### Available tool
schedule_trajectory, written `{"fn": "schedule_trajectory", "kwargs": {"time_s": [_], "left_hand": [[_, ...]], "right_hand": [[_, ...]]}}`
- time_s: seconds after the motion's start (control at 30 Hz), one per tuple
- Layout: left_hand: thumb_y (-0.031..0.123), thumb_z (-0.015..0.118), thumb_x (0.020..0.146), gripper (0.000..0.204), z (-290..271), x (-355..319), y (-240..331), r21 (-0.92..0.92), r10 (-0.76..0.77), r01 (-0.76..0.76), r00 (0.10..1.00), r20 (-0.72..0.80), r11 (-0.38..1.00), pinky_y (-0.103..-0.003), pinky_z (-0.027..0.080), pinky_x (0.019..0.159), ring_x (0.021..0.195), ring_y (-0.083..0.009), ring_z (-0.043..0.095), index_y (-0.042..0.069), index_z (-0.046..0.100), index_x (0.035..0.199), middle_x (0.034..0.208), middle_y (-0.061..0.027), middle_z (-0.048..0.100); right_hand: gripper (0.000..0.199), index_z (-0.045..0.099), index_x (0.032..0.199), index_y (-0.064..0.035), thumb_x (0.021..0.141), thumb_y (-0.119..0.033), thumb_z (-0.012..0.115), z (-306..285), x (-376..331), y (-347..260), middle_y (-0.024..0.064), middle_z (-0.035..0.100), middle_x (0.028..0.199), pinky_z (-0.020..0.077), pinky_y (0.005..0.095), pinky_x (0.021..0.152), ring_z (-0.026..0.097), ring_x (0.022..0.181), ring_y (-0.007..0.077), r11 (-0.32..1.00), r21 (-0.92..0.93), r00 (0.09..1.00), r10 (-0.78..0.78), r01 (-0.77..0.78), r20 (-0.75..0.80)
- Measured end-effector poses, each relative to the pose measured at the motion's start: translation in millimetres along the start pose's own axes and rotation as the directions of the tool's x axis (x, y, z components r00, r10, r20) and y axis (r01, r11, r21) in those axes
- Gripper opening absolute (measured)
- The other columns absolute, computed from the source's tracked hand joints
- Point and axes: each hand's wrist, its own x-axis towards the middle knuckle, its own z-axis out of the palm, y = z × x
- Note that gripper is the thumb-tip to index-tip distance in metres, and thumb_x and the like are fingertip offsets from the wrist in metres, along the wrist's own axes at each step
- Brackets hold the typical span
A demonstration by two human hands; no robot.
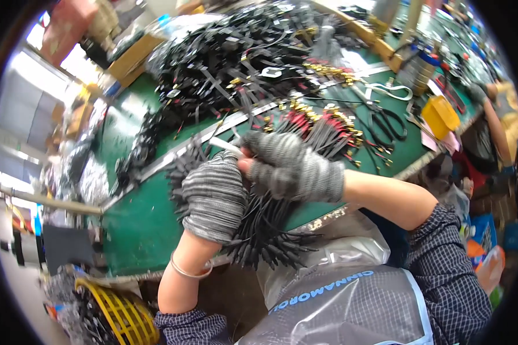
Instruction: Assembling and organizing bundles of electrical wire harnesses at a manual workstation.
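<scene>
My left hand (216,195) and my right hand (296,167), both in grey striped knit gloves with bare fingertips, meet over the green table. Their fingers are closed together at one spot. A slim white strip (227,146) sticks out there, its lower end at my fingertips. What else my left fingers hold is hidden behind the glove. Under and around my hands lies a bundle of black cables (270,233), its ends hanging over the table's near edge. Just beyond my right hand are grey cables with red and gold connector ends (328,123).
A large heap of black cables (213,69) covers the far side of the green table (138,230). Black-handled pliers (388,123), white-handled scissors (388,91) and a yellow container (440,117) lie to the right. A yellow basket (118,313) stands lower left. Another person's arm (495,123) shows far right.
</scene>
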Motion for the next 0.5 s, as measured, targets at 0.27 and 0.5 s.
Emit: {"fn": "schedule_trajectory", "kwargs": {"time_s": [0.27,0.5], "left_hand": [[0.019,0.051,0.082,0.031,-31.9,35.1,78.0,-0.638,0.187,-0.280,0.960,-0.210,0.718,-0.033,0.043,0.060,0.068,-0.0253,0.055,0.002,0.050,0.108,0.078,-0.0127,0.058],[0.007,0.052,0.079,0.029,-67.4,34.0,187.3,-0.526,0.721,-0.699,0.660,-0.211,0.485,-0.029,0.045,0.058,0.065,-0.0197,0.056,0.001,0.050,0.107,0.078,-0.0104,0.059]], "right_hand": [[0.018,0.050,0.090,-0.0018,0.087,-0.019,0.046,-39.0,-85.6,-24.2,0.0104,0.052,0.072,0.0401,0.0357,0.055,0.053,0.064,0.0221,0.976,-0.035,0.874,0.177,-0.216,-0.453],[0.023,0.052,0.096,-0.0066,0.088,-0.026,0.043,-73.1,-276.3,-58.1,0.0112,0.055,0.072,0.0434,0.0320,0.055,0.054,0.065,0.0227,0.439,-0.767,0.620,-0.455,-0.468,-0.639]]}}
